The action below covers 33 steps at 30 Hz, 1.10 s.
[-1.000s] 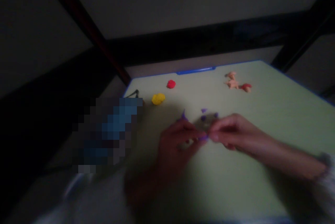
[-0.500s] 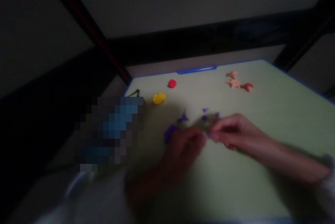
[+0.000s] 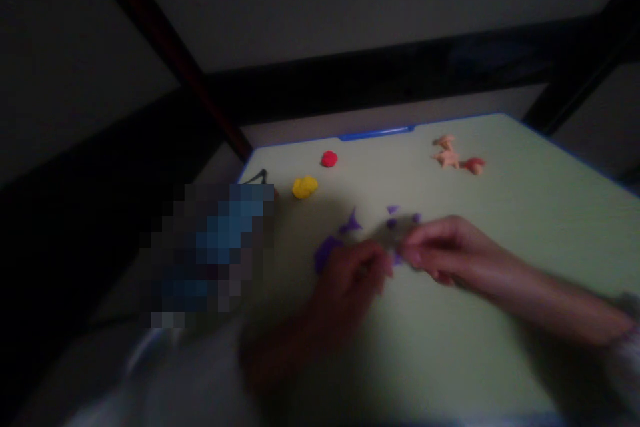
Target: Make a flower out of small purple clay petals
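My right hand (image 3: 447, 250) is closed in a pinch at a small purple clay piece (image 3: 397, 258), which shows just beside its fingertips. To its left, my left hand (image 3: 350, 284) has its fingers curled together; whether anything is between them is hidden. A larger purple clay lump (image 3: 326, 254) lies partly behind the left hand. Beyond that is a pointed purple clay shape (image 3: 353, 221). Small purple bits lie past the fingertips: a flat wedge (image 3: 393, 209), a round bit (image 3: 392, 222) and another bit (image 3: 417, 218) close to the right hand.
The pale table (image 3: 490, 360) has a blue rim. Toward its far side lie a yellow clay lump (image 3: 305, 186), a red clay lump (image 3: 329, 158), a peach star-like shape (image 3: 447, 158) and a red-and-peach piece (image 3: 474, 165). A pixelated blue area (image 3: 220, 240) is at left.
My left hand has drawn back left and down from the purple piece, parting from the right fingertips and uncovering the purple lump and pointed shape. My right hand has barely moved.
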### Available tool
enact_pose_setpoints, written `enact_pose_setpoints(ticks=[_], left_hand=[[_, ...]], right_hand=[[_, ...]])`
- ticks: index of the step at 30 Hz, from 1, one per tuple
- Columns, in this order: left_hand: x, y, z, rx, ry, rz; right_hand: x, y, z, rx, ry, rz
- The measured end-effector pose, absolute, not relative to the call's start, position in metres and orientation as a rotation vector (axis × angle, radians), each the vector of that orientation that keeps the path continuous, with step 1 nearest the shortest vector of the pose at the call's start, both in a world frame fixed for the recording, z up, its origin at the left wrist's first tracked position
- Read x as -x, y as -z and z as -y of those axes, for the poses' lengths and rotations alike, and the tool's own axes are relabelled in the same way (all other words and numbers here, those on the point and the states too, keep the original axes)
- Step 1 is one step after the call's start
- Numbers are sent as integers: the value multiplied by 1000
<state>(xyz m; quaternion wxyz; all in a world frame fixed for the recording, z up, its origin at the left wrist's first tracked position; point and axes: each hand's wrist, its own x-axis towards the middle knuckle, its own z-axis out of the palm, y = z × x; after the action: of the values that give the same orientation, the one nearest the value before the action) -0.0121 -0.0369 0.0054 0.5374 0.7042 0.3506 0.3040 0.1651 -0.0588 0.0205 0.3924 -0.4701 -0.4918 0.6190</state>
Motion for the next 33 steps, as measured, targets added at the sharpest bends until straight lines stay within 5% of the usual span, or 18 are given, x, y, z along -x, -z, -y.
enact_pose_setpoints(ticks=[9,20,33], left_hand=[[14,0,33,-1504,-746,-844],[9,0,38,-1383,-731,-796],[10,-2,39,-1419,-718,-794]], right_hand=[[-164,-23,60,1188,-1415,1359],[-158,-16,69,1018,-638,1755],[-159,-21,72,939,-438,1891]])
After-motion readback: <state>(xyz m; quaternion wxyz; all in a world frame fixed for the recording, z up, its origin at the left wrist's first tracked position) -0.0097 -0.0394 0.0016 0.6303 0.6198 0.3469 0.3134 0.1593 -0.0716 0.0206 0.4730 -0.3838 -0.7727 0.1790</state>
